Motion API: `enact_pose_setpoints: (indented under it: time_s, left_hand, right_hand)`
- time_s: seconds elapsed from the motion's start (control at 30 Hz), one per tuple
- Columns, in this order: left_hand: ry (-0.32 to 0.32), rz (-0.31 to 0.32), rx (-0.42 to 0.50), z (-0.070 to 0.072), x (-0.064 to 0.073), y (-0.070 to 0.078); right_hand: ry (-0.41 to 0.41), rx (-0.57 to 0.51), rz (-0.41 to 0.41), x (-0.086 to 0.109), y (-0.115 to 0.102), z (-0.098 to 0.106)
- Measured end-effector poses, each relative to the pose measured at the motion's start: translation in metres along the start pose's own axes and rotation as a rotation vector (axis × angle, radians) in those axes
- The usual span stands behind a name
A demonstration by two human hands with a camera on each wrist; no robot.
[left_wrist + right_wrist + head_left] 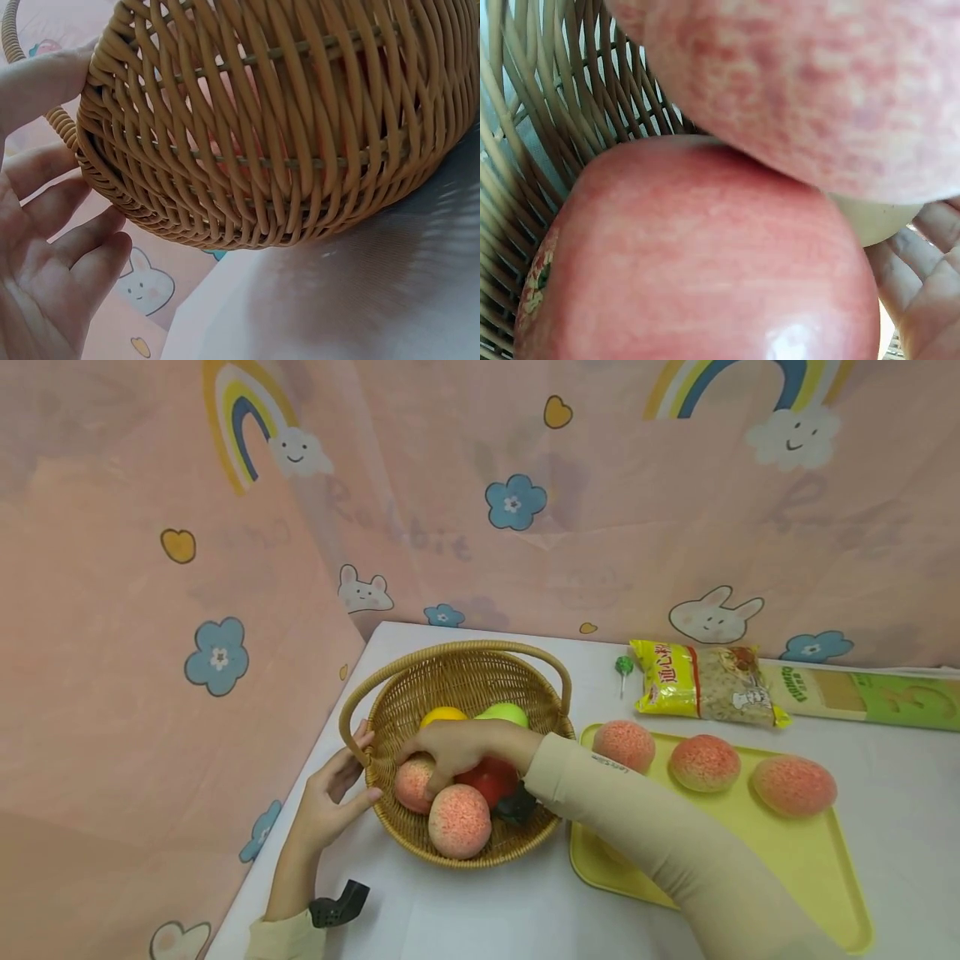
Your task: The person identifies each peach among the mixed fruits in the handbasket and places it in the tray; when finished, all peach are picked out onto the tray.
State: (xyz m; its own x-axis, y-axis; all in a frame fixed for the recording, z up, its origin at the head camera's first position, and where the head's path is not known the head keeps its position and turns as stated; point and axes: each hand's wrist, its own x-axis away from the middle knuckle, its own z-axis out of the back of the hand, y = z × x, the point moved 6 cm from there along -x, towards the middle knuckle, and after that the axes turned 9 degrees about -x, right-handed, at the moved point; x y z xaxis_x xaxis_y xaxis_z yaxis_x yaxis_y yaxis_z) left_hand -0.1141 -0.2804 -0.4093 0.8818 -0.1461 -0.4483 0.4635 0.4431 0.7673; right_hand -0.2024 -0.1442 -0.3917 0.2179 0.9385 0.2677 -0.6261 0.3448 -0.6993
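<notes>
Head view: right hand (457,745) grasps a speckled peach (412,783) at the left inside the wicker basket (480,677); left hand (333,802) pinches the rim (480,864) by the handle (465,646). Best: brace rim, squeeze peach lightly round its sides, avoid knocking the neighbouring peach (460,822).

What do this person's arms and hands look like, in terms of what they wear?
Both the left hand and right hand are ungloved. The left sleeve and right sleeve are plain pale cream; small dark lettering marks the right one near its cuff. A black, angular device sits at the left cuff.
</notes>
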Motion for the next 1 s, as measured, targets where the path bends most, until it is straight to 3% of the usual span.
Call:
enact_pose_setpoints:
  time_s: [0.17, 0.63, 1.0]
  left_hand:
    - [0.006, -0.025, 0.011, -0.001, -0.001, 0.004]
    - [-0.025, 0.007, 0.006, -0.002, 0.0, 0.001]
    - [-0.009, -0.01, 0.023, -0.001, 0.002, -0.001]
  right_hand:
    - [0.056, -0.059, 0.05, 0.004, -0.003, 0.008]
    - [0.271, -0.194, 0.194, 0.024, -0.01, 0.036]
    - [0.299, -0.261, 0.304, 0.053, -0.024, 0.049]
